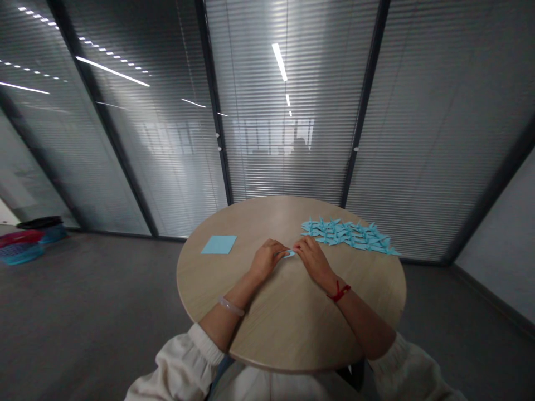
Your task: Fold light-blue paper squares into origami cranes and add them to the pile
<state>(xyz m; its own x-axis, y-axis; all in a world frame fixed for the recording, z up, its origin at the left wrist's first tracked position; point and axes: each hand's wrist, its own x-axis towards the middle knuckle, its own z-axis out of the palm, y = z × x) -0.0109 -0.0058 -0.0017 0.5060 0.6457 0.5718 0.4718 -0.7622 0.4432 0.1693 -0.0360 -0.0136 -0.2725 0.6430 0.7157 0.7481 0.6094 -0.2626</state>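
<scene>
Between my two hands, over the middle of the round table [288, 328], is a small piece of folded light-blue paper [290, 253]. My left hand [267, 260] pinches its left side, with the fingers closed. On the other side, my right hand [312, 259] has its fingers closed on the paper's right end. Much of the paper is hidden by the fingers, so its exact shape cannot be made out. Beyond my right hand lie several folded blue paper cranes [346, 233], set close together in rows. A flat blue paper square [219, 244] lies to the left of my left hand.
A glass wall with blinds [280, 161] stands just behind the table. On the floor at far left are a blue basket with a red rim or liner [20, 248] and a bin with a black liner [44, 228]. A pale wall [501, 262] is on the right.
</scene>
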